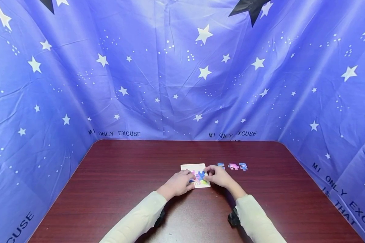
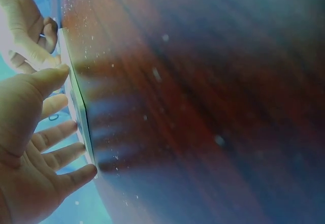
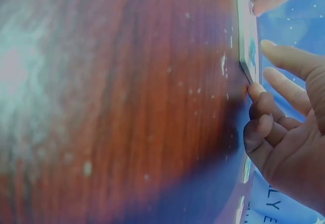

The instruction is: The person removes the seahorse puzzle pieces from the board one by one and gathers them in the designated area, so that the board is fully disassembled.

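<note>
A small white-rimmed puzzle board lies on the table, with pink, blue and yellow-green jigsaw pieces in it. My left hand rests over the board's left part, its fingers spread and fairly straight, the tips along the near edge in the left wrist view. At the board's right side is my right hand, thumb and index finger apart over the blue pieces. In the right wrist view its other fingers bend loosely beside the board's edge. The left hand covers some of the pieces.
Beyond the right hand lie three loose jigsaw pieces: a blue one partly behind the hand, a pink one and another blue one. A blue star-patterned cloth surrounds the dark red wooden table at the back and sides.
</note>
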The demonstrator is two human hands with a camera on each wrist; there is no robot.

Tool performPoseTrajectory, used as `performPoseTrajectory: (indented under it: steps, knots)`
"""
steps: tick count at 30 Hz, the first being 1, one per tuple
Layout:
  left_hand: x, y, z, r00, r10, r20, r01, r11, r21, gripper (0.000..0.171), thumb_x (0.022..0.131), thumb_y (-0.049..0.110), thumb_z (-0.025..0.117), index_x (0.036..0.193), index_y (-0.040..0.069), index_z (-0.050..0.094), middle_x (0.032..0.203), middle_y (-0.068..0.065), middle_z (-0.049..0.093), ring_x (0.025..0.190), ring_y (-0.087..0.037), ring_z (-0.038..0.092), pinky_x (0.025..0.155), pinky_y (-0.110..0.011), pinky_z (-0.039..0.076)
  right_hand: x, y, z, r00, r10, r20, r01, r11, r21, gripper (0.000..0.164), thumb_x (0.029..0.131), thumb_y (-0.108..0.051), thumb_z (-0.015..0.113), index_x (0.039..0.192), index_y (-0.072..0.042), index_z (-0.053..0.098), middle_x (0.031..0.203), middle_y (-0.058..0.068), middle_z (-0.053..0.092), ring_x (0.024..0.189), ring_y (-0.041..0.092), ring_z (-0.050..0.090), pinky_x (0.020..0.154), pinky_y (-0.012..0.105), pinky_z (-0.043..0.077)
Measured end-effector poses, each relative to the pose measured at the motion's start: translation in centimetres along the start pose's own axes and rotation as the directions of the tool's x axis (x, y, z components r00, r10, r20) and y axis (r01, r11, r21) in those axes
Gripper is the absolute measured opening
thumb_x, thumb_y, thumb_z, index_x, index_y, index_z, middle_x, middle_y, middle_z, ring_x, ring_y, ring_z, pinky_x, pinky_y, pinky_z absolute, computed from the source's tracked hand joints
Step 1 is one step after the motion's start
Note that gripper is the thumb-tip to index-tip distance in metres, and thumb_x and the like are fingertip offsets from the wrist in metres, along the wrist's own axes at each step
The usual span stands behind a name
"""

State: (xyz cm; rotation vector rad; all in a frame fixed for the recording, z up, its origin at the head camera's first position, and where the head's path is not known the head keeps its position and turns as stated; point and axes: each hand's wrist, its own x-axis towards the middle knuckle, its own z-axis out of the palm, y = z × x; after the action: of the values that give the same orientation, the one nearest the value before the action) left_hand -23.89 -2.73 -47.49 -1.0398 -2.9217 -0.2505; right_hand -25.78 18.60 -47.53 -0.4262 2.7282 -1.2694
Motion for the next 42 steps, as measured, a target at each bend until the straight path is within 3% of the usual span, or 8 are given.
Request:
performPoseTrajectory:
  steps: [19, 42]
  knots:
    - [0.03, 0.01, -0.1, 1.0, 0.012, 0.015, -0.012, 1.0, -0.005, 0.034, 0.09, 0.038, 0.058, 0.118, 0.018, 0.061, 0.123, -0.001, 0.057, 0.111, -0.019, 0.055, 0.091, -0.035, 0.047, 0.61, -0.11, 0.18, 0.998, -0.01, 0.056, 0.016, 0.993, -0.113, 0.043, 0.073, -0.012, 0.075, 0.111, 0.003, 0.062, 0.068, 0.0, 0.048, 0.062, 0.012, 0.043, 0.053, 0.022, 0.034]
    - [0.24, -0.22, 0.15, 1.0, -0.012, 0.023, 0.013, 0.999, -0.033, 0.032, 0.09, 0.037, 0.059, 0.117, 0.019, 0.062, 0.123, -0.001, 0.056, 0.112, -0.019, 0.054, 0.093, -0.035, 0.046, 0.89, -0.45, 0.39, 0.998, 0.06, 0.027, -0.058, 0.994, -0.089, 0.038, 0.072, -0.01, 0.077, 0.106, -0.001, 0.063, 0.068, 0.002, 0.048, 0.062, 0.013, 0.045, 0.054, 0.024, 0.036]
